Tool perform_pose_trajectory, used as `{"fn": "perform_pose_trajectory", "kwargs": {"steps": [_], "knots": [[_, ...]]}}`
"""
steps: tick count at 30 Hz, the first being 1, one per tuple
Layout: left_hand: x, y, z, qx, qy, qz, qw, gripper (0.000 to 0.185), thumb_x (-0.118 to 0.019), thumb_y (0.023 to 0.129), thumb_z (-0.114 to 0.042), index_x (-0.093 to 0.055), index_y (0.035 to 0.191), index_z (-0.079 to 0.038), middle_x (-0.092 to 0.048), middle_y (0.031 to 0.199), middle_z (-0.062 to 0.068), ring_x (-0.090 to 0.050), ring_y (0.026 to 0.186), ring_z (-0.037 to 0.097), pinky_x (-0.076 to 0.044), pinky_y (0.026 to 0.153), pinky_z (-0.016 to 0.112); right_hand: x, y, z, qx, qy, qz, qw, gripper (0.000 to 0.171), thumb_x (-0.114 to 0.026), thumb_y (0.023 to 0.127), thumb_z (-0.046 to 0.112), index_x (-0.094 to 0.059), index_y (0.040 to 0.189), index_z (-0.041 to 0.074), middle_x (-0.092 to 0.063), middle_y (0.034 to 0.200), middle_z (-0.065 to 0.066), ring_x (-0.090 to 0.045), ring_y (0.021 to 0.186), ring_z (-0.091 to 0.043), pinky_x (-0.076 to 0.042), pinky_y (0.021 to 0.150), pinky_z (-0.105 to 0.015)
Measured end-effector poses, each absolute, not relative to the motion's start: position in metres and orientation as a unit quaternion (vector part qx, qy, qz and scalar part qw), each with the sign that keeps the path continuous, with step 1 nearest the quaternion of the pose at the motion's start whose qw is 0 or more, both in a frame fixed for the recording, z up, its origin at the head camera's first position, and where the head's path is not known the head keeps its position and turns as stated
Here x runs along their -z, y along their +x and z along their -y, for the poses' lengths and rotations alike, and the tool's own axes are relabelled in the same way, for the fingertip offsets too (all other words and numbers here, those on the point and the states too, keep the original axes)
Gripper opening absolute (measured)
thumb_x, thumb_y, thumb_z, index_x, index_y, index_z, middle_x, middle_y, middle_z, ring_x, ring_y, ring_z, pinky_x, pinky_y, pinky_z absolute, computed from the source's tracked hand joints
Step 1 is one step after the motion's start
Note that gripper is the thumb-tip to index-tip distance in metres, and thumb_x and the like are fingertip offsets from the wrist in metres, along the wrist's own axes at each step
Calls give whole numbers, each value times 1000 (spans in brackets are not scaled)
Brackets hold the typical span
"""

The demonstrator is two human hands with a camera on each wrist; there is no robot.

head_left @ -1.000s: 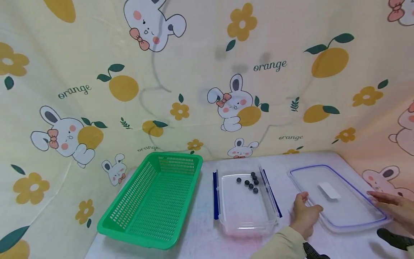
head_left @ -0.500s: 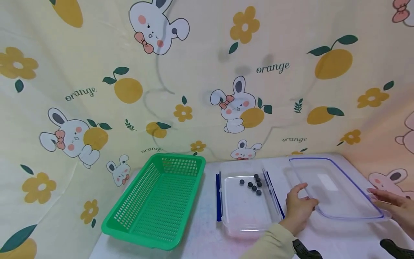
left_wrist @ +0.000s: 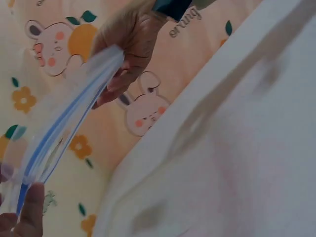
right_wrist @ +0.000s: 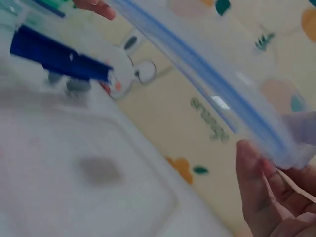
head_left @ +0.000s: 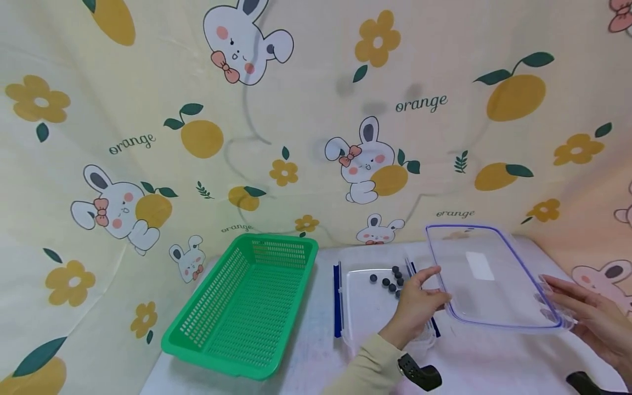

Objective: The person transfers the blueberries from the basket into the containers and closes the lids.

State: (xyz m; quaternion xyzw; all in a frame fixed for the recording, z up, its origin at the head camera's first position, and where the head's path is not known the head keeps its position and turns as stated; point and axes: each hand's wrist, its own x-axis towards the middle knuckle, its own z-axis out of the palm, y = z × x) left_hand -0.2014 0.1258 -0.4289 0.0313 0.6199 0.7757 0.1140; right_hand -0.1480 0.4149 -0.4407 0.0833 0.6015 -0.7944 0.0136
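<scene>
Both hands hold a clear plastic lid point(head_left: 486, 299) with a blue seal and a white label, raised off the table and tilted. My left hand point(head_left: 417, 302) pinches its left edge, thumb and fingers on either side. At the opposite edge my right hand point(head_left: 592, 321) grips the lid, its fingers partly seen through the plastic. The wrist views show the lid point(left_wrist: 64, 118) nearly edge-on. Below and left of it stands a clear container point(head_left: 362, 312) with dark blue side latches, holding several small dark round berries point(head_left: 385, 282). My left hand and sleeve cover its right front part.
A green slotted plastic basket point(head_left: 301, 285) stands left of the container on the white table point(head_left: 318, 329). Behind rises a cream cloth point(head_left: 306, 109) printed with rabbits and oranges, which also hangs along the right side.
Both hands have lifted the lid from the table, tilted it up and moved it leftward toward the container. The container and basket stay where they were; the view has shifted slightly.
</scene>
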Motion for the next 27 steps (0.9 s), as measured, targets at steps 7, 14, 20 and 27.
{"fn": "perform_pose_trajectory", "kwargs": {"steps": [7, 14, 20, 27], "knots": [[426, -214, -83, -779, 77, -612, 116, 48, -68, 77, 16, -69, 117, -13, -64, 87, 4, -60, 65, 11, -54, 64, 26, 432, -160, -384, 799, 1, -601, 23, 37, -48, 102, 6, -72, 104, 35, -73, 94, 3, -71, 81, -17, -57, 64, -31], [417, -226, -32, -770, 141, -604, 152, 50, -65, 81, 16, -63, 126, -4, -59, 118, 9, -65, 84, 15, -55, 76, 31, 421, -174, -357, 779, -13, -622, 77, 36, -45, 104, 12, -73, 102, 35, -72, 98, 7, -69, 87, -15, -56, 72, -29], [404, -229, 6, -757, 144, -620, 151, 44, -66, 85, 8, -61, 127, -3, -54, 128, 11, -66, 91, 22, -55, 81, 36, 414, -184, -335, 736, -42, -669, 97, 34, -47, 103, 11, -69, 103, 37, -72, 102, 2, -68, 92, -15, -55, 75, -32], [391, -237, 36, -740, 123, -650, 117, 48, -66, 88, 4, -54, 133, -5, -62, 122, 14, -67, 98, 30, -55, 80, 41, 403, -196, -306, 699, -107, -702, 82, 30, -47, 103, 10, -62, 116, 34, -69, 110, 3, -66, 95, -17, -54, 77, -35]]}}
